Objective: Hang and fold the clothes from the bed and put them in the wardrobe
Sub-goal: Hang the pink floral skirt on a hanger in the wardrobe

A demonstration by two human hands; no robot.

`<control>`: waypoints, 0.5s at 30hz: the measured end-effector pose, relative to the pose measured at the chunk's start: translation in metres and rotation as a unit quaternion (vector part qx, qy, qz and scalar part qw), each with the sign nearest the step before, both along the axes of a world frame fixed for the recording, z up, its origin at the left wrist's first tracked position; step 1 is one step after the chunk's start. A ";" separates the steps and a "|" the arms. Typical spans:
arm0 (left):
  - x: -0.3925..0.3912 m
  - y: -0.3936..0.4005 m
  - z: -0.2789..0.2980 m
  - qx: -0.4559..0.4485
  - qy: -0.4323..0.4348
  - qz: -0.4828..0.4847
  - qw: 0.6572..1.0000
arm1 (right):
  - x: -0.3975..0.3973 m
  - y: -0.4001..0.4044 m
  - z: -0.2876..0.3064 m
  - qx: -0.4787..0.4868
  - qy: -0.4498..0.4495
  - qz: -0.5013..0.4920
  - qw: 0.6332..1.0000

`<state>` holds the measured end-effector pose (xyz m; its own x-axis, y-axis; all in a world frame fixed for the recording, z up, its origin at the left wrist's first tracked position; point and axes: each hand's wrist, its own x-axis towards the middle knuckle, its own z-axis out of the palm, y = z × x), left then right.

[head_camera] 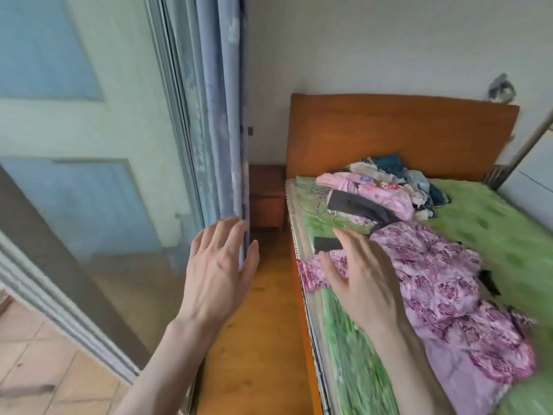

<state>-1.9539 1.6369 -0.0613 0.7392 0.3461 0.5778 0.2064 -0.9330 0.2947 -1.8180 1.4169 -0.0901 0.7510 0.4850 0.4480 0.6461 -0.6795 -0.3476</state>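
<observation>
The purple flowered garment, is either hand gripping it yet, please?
No, both the left hand and right hand are open above the purple flowered garment.

Two bare forearms, left hand [220,275] and right hand [363,283] ungloved, short plain fingernails

Both hands [220,274] [363,280] empty, fingers [227,235] spread

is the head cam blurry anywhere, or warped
Head view: motion blur smears the green bedspread and purple floral garment at lower right; both hands are fairly sharp; wide-angle distortion tilts the curtain and door frame; soft daylight, no glare.
</observation>
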 end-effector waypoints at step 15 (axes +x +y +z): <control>0.235 0.080 -0.018 -0.016 0.003 -0.172 0.985 | 0.155 0.055 -0.021 -0.053 0.045 -0.163 0.984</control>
